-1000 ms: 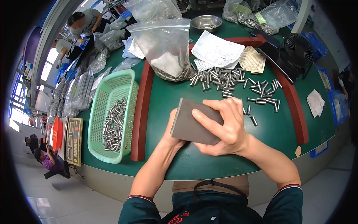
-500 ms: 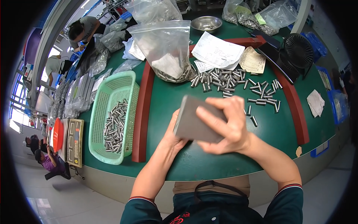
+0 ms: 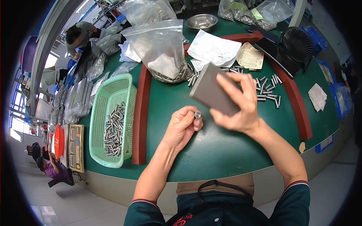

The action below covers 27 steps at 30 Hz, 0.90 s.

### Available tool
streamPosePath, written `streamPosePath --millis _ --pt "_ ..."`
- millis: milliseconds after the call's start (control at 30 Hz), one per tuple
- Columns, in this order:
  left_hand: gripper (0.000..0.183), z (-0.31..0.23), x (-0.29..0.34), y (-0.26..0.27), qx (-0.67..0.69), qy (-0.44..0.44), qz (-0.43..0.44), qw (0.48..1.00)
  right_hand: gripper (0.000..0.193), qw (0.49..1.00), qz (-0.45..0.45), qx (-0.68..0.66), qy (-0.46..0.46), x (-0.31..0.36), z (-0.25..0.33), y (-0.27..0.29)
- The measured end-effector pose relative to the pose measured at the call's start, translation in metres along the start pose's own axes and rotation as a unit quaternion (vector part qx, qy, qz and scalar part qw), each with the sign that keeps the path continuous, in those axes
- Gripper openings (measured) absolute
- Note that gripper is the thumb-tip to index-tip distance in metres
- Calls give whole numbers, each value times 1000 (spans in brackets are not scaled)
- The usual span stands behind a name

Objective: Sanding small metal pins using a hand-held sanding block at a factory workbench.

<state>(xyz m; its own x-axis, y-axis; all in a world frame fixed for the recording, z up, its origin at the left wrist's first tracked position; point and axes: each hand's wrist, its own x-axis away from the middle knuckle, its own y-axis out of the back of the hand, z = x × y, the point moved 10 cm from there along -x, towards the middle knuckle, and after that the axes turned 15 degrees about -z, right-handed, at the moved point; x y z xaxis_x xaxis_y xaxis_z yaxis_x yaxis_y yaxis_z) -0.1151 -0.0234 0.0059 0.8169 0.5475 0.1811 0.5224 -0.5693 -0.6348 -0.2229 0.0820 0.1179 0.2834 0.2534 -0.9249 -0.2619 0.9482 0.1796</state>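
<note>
Between the curled fingers of my left hand (image 3: 178, 129) is a small shiny metal pin (image 3: 197, 115), its round flat end facing up. My right hand (image 3: 246, 109) grips a flat grey-brown rectangular block (image 3: 214, 89) that looks like a sanding block. The block is tilted and apart from the pin, a little above and to its right. Behind the block lies a loose pile of similar pins (image 3: 268, 90), partly hidden by it. To the left, a green plastic basket (image 3: 130, 113) holds many more pins.
Red-brown rails (image 3: 140, 124) edge the green table (image 3: 218, 158). At the back are a clear bag of pins (image 3: 162, 56), papers (image 3: 213, 49), a steel bowl (image 3: 201, 22) and a black fan (image 3: 298, 43). A scale (image 3: 76, 147) stands left; a co-worker (image 3: 77, 35) sits far left.
My right hand has lifted the block up and right, away from my left hand. The pin in my left hand, hidden before, now shows. The whole view has shifted slightly.
</note>
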Motion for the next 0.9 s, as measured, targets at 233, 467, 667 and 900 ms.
streamPosePath --millis 233,467,667,900 --pt "30 -5 -1 -6 -75 -50 -5 996 70 999 -19 40 -14 2 -7 -5" --pt "21 7 -3 4 -55 1 -103 993 72 999 -7 -39 26 4 25 2" --pt "26 4 -3 -10 -81 -11 41 996 69 1000 -6 -3 -9 2 5 -5" --pt "25 40 -2 46 -87 55 -174 979 67 989 57 -133 24 2 47 -9"
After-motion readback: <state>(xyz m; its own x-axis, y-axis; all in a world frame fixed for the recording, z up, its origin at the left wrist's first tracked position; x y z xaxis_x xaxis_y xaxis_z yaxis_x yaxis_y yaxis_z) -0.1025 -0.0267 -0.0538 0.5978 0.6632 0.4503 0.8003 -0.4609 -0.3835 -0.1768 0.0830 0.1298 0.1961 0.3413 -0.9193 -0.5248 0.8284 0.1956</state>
